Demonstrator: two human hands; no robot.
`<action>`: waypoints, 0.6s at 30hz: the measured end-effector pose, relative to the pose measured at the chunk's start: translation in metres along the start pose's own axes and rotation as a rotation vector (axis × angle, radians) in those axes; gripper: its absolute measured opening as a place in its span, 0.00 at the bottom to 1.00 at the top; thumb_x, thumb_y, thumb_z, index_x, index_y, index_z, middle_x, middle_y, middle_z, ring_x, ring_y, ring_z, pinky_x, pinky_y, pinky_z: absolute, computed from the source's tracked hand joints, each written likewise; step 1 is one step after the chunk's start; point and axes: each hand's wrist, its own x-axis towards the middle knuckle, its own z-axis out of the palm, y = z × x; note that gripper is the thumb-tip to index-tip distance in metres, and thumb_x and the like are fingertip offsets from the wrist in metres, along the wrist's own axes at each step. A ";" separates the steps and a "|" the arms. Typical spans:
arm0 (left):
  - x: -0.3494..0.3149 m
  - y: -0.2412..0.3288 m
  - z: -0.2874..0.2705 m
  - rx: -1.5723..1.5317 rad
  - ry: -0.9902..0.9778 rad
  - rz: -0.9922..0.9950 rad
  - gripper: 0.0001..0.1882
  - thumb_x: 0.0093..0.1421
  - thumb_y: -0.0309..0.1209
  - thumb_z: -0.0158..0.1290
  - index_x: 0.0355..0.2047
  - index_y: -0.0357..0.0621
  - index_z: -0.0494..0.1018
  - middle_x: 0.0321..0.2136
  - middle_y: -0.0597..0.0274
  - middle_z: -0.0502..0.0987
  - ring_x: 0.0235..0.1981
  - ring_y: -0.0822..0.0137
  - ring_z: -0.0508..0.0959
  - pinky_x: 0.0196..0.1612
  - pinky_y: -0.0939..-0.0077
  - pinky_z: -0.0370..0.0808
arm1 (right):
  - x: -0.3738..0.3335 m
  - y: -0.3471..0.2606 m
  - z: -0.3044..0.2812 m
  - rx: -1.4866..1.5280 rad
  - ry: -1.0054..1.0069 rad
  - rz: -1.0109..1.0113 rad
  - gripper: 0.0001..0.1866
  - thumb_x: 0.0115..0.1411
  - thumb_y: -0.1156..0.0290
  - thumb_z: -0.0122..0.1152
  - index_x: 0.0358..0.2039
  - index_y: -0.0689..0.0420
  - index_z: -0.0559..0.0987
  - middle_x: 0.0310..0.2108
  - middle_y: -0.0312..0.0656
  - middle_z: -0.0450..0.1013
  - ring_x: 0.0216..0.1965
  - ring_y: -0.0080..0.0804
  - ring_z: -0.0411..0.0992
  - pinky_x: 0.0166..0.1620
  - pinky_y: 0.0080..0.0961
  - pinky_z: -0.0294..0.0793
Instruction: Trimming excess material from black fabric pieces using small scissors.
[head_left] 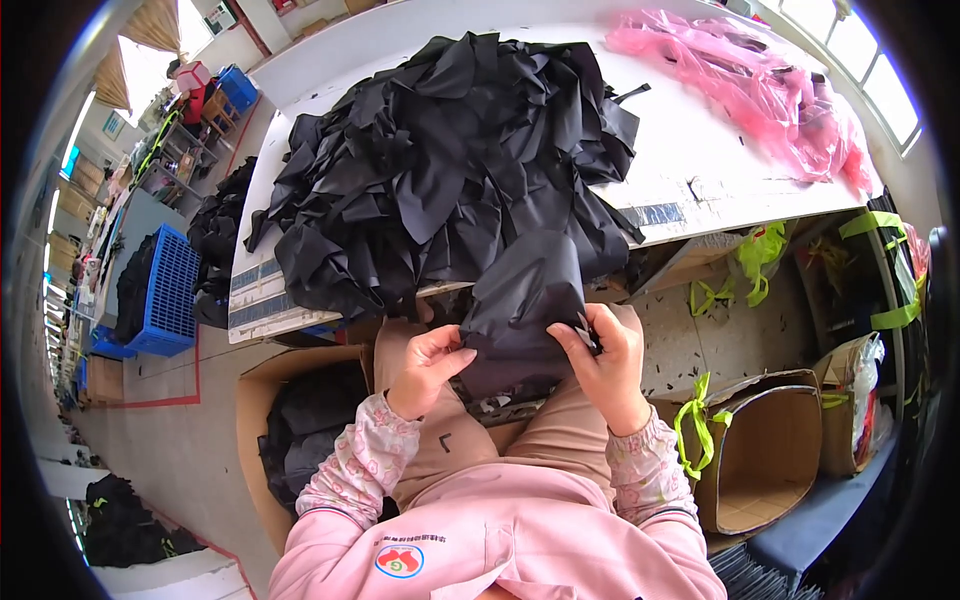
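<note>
Between my hands a piece of black fabric (525, 300) hangs over my lap, its upper part against the table's front edge. My left hand (430, 365) pinches its left side between thumb and fingers. On the opposite side my right hand (600, 360) grips the edge, thumb on top, with a small pale bit showing by the fingertips. Just beyond, a large heap of black fabric pieces (430, 170) covers much of the white table (690, 150) and droops over its front edge.
Pink plastic wrap (750, 90) lies on the table's far right. An open carton (250, 420) of dark fabric stands at my left, another carton (765, 455) at my right. A blue crate (172, 290) sits on the floor further left. Green strips (765, 262) hang under the table.
</note>
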 end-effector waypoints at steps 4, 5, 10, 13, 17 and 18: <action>0.001 -0.002 0.002 -0.135 0.071 -0.011 0.10 0.61 0.24 0.50 0.43 0.36 0.75 0.39 0.63 0.79 0.38 0.76 0.77 0.43 0.82 0.72 | 0.000 -0.002 -0.001 -0.016 0.012 -0.026 0.13 0.53 0.71 0.70 0.32 0.62 0.73 0.19 0.44 0.70 0.18 0.29 0.66 0.24 0.22 0.68; 0.002 -0.002 0.005 -0.254 0.098 -0.085 0.11 0.62 0.26 0.49 0.43 0.36 0.75 0.40 0.61 0.79 0.39 0.74 0.78 0.44 0.80 0.73 | 0.000 -0.002 -0.001 -0.013 0.021 -0.039 0.13 0.53 0.71 0.70 0.32 0.61 0.73 0.19 0.44 0.70 0.18 0.29 0.66 0.24 0.22 0.67; -0.001 -0.028 0.009 -0.678 0.094 -0.708 0.24 0.66 0.43 0.41 0.53 0.37 0.69 0.47 0.52 0.76 0.47 0.58 0.77 0.55 0.63 0.71 | -0.001 -0.001 -0.003 0.013 0.002 -0.004 0.13 0.54 0.71 0.69 0.32 0.61 0.74 0.19 0.42 0.69 0.18 0.27 0.65 0.24 0.21 0.67; 0.000 -0.025 0.022 -0.660 0.070 -0.583 0.25 0.67 0.46 0.41 0.53 0.37 0.68 0.50 0.53 0.75 0.46 0.59 0.78 0.55 0.63 0.71 | -0.004 0.000 -0.005 0.026 -0.033 0.043 0.12 0.54 0.71 0.69 0.32 0.62 0.74 0.18 0.42 0.69 0.18 0.26 0.65 0.24 0.21 0.66; 0.001 -0.030 0.019 -0.140 0.011 -0.426 0.28 0.67 0.49 0.39 0.54 0.37 0.67 0.52 0.53 0.73 0.48 0.59 0.76 0.57 0.62 0.69 | -0.008 -0.005 -0.005 0.083 -0.128 0.109 0.11 0.54 0.72 0.68 0.32 0.62 0.74 0.18 0.42 0.69 0.18 0.25 0.65 0.24 0.21 0.66; 0.003 -0.034 0.014 -0.231 0.045 -0.484 0.27 0.67 0.48 0.39 0.54 0.37 0.67 0.51 0.53 0.74 0.48 0.59 0.76 0.57 0.62 0.69 | -0.009 -0.006 -0.005 0.072 -0.143 0.104 0.11 0.54 0.73 0.68 0.32 0.62 0.74 0.19 0.42 0.70 0.18 0.26 0.66 0.24 0.21 0.67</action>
